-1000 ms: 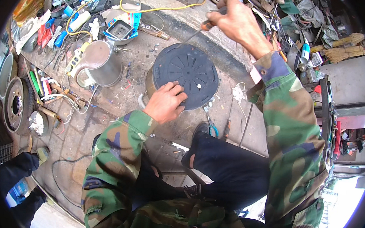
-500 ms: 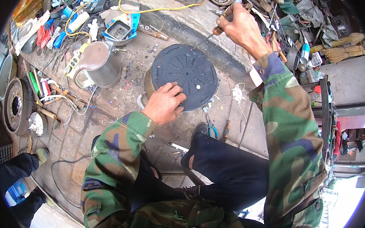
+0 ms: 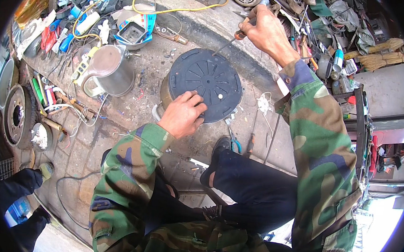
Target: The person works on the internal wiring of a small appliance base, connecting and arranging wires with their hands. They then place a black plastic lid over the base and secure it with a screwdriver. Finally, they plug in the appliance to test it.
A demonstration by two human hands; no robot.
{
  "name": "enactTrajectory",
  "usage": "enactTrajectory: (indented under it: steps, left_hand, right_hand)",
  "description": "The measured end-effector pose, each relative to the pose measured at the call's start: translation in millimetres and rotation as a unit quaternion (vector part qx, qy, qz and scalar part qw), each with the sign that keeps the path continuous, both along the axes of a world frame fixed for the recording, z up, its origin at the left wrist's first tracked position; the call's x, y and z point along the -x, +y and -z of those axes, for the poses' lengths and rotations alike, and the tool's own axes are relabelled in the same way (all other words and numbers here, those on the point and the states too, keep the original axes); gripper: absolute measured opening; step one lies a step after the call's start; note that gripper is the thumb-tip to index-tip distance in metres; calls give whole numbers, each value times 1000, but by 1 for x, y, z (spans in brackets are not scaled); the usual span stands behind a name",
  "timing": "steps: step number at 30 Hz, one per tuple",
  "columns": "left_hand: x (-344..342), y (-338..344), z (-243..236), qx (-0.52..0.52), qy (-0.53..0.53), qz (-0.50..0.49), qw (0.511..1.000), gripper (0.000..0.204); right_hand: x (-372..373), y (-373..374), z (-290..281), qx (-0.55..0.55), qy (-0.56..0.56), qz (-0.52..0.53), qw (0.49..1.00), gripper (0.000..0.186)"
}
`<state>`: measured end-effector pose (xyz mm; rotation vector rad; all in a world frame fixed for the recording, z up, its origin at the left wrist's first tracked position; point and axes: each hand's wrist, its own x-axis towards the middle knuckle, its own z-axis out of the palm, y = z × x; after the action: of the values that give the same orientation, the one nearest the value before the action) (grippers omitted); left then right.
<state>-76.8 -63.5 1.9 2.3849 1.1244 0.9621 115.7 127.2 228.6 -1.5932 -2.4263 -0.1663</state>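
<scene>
An upturned round metal pot with a black plastic base [image 3: 206, 75] stands on the ground in front of me. My left hand [image 3: 183, 114] lies over the base's near left edge, fingers bent and close together, steadying it. A small white round spot [image 3: 220, 96] shows on the base beside those fingers. Up and to the right, my right hand [image 3: 267, 29] is closed round the handle of a screwdriver [image 3: 225, 48]. Its thin shaft slants down and its tip meets the far rim of the black base.
At left stand a metal jug [image 3: 116, 73], a power strip [image 3: 81, 66] and a wheel rim [image 3: 15, 113]. Blue-handled pliers [image 3: 235, 142] and another screwdriver [image 3: 251, 142] lie near my foot. Scrap and tools [image 3: 330, 36] crowd the far right. Another person's leg [image 3: 20, 186] shows at lower left.
</scene>
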Motion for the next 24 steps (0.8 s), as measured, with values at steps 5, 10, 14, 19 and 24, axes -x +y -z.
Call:
enactTrajectory:
  steps: [5,10,14,19,24]
  left_hand:
    - [0,0,-3,4,7,-4,1000,39]
    - [1,-1,-2,6,4,-8,1000,39]
    - [1,-1,-2,8,0,-6,1000,39]
    - [1,-2,0,0,-4,-6,1000,38]
    - [1,1,-4,3,1,-6,1000,38]
  right_hand:
    - [-9,10,-1,4,-13,-76,997,43]
    - [-7,19,-11,94,-36,-69,993,46]
    - [16,0,-22,82,-103,76,988,54]
    - [2,8,-29,137,-42,-42,989,68]
    - [-6,25,-12,131,-63,59,988,79]
